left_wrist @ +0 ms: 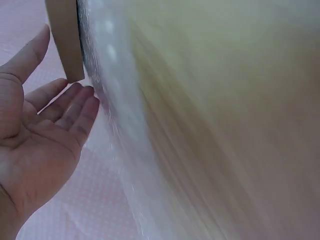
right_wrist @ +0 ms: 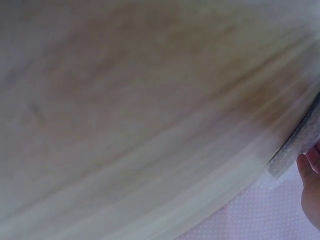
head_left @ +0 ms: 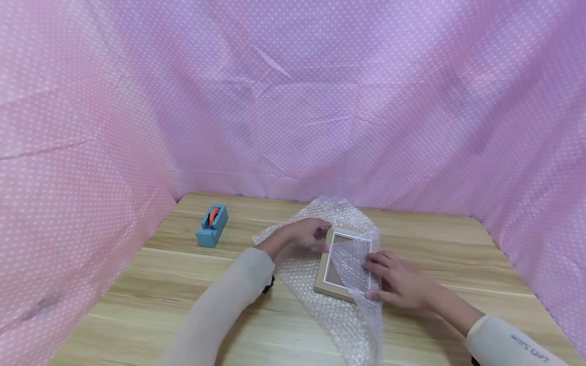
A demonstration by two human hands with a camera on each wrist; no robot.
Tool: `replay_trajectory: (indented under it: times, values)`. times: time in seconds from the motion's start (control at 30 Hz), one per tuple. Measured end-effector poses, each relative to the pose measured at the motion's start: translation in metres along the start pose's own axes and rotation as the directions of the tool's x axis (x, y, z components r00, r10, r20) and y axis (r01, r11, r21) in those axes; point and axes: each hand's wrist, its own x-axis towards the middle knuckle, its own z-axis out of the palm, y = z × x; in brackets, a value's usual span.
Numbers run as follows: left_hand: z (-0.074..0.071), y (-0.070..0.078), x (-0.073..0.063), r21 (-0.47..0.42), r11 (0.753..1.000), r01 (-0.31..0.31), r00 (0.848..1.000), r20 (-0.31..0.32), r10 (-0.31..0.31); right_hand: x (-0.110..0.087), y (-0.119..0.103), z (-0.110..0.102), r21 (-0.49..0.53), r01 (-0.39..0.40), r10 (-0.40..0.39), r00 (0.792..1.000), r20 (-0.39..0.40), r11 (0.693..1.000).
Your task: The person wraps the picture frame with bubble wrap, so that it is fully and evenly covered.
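A light wooden picture frame [head_left: 322, 272] with a white inner border lies on a sheet of bubble wrap [head_left: 299, 284]. One flap of the wrap is folded from the right across part of its front. My left hand [head_left: 308, 233] is at the upper left side of the frame; in the left wrist view its relaxed fingers [left_wrist: 80, 112] touch the frame's edge [left_wrist: 66, 42], thumb apart from them. My right hand [head_left: 400, 282] rests on the folded wrap along the frame's right side, fingers extended. Only part of that hand [right_wrist: 312, 192] shows in the right wrist view, beside the wrapped edge [right_wrist: 295, 150].
A blue tape dispenser [head_left: 212, 229] with an orange roll stands at the left back of the wooden table [head_left: 151, 300]. Pink dotted cloth [head_left: 302, 127] hangs around the back and sides. A tail of bubble wrap reaches toward the front edge.
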Motion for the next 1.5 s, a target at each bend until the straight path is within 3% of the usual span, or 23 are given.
replay_trajectory:
  times: [0.1, 0.2, 0.3, 0.4, 0.47, 0.53, 0.6, 0.63, 0.67, 0.7, 0.77, 0.8, 0.83, 0.87, 0.9, 0.93, 1.0, 1.07, 1.17, 1.23, 1.43, 1.5]
  values:
    - [-0.007, -0.010, -0.018, 0.068, 0.998, -0.002, 0.999, -0.053, 0.006, 0.001, -0.001, 0.000, -0.001, -0.007, 0.007, 1.000, -0.004, 1.000]
    - [-0.016, -0.023, -0.040, 0.098, 0.994, 0.057, 0.992, -0.115, -0.045, 0.000, -0.002, 0.001, -0.004, -0.017, 0.017, 1.000, -0.001, 1.000]
    - [-0.025, -0.036, -0.063, 0.127, 0.979, 0.159, 0.976, -0.173, -0.136, 0.000, -0.003, 0.001, -0.009, -0.023, 0.023, 1.000, 0.006, 1.000]
    - [-0.030, -0.046, -0.084, 0.120, 0.950, 0.288, 0.942, -0.214, -0.259, -0.001, -0.004, 0.001, -0.004, -0.026, 0.026, 1.000, 0.012, 1.000]
    - [-0.030, -0.050, -0.096, 0.070, 0.926, 0.372, 0.908, -0.238, -0.346, -0.001, -0.004, 0.001, -0.004, -0.027, 0.027, 1.000, 0.009, 1.000]
    - [-0.029, -0.053, -0.107, -0.023, 0.905, 0.426, 0.873, -0.252, -0.417, -0.002, -0.005, 0.002, -0.003, -0.027, 0.027, 1.000, 0.003, 1.000]
    - [-0.027, -0.053, -0.116, -0.209, 0.875, 0.437, 0.846, -0.235, -0.479, -0.002, -0.005, 0.003, -0.004, -0.025, 0.025, 1.000, -0.003, 1.000]
    - [-0.025, -0.053, -0.120, -0.329, 0.844, 0.424, 0.834, -0.221, -0.505, -0.003, -0.005, 0.003, -0.002, -0.025, 0.025, 1.000, -0.004, 1.000]
    - [-0.022, -0.052, -0.123, -0.457, 0.798, 0.394, 0.832, -0.192, -0.521, -0.003, -0.006, 0.003, -0.002, -0.026, 0.026, 1.000, -0.005, 1.000]
    - [-0.019, -0.051, -0.125, -0.581, 0.731, 0.358, 0.830, -0.160, -0.534, -0.003, -0.006, 0.003, 0.001, -0.027, 0.027, 1.000, -0.003, 1.000]
    - [-0.011, -0.047, -0.128, -0.781, 0.558, 0.280, 0.833, -0.091, -0.545, -0.003, -0.007, 0.002, 0.007, -0.031, 0.031, 1.000, 0.001, 0.999]
    - [-0.007, -0.045, -0.129, -0.840, 0.483, 0.247, 0.839, -0.065, -0.540, -0.004, -0.007, 0.002, 0.011, -0.034, 0.034, 0.999, 0.003, 0.999]
    - [-0.003, -0.043, -0.129, -0.877, 0.427, 0.222, 0.845, -0.045, -0.532, -0.004, -0.007, 0.002, 0.014, -0.035, 0.035, 0.999, 0.004, 0.999]
    - [0.001, -0.040, -0.129, -0.895, 0.396, 0.205, 0.857, -0.032, -0.515, -0.004, -0.007, 0.002, 0.014, -0.034, 0.034, 0.999, 0.005, 0.999]
    - [0.005, -0.037, -0.129, -0.905, 0.381, 0.187, 0.863, -0.034, -0.503, -0.004, -0.007, 0.001, 0.017, -0.032, 0.032, 0.999, 0.004, 0.999]
    - [0.008, -0.033, -0.129, -0.910, 0.378, 0.172, 0.870, -0.041, -0.492, -0.004, -0.006, 0.001, 0.017, -0.026, 0.026, 1.000, 0.002, 1.000]
    - [0.012, -0.027, -0.126, -0.906, 0.399, 0.141, 0.876, -0.074, -0.477, -0.004, -0.005, 0.000, 0.019, -0.020, 0.020, 1.000, 0.006, 1.000]
    - [0.015, -0.020, -0.123, -0.893, 0.437, 0.108, 0.872, -0.126, -0.473, -0.005, -0.004, 0.000, 0.025, -0.015, 0.015, 1.000, 0.014, 1.000]
    - [0.014, -0.012, -0.118, -0.866, 0.495, 0.072, 0.854, -0.203, -0.480, -0.004, -0.003, 0.000, 0.035, -0.007, 0.006, 1.000, 0.023, 0.999]
    - [0.013, -0.005, -0.115, -0.848, 0.527, 0.050, 0.852, -0.239, -0.465, -0.004, -0.002, 0.000, 0.044, 0.009, -0.010, 1.000, 0.017, 0.999]
    - [0.012, 0.017, -0.103, -0.802, 0.596, -0.033, 0.877, -0.309, -0.367, 0.000, 0.003, 0.001, 0.059, 0.068, -0.069, 0.998, 0.004, 0.996]
    - [0.012, 0.025, -0.100, -0.775, 0.629, -0.058, 0.888, -0.328, -0.323, 0.002, 0.004, 0.001, 0.064, 0.082, -0.083, 0.997, 0.009, 0.995]
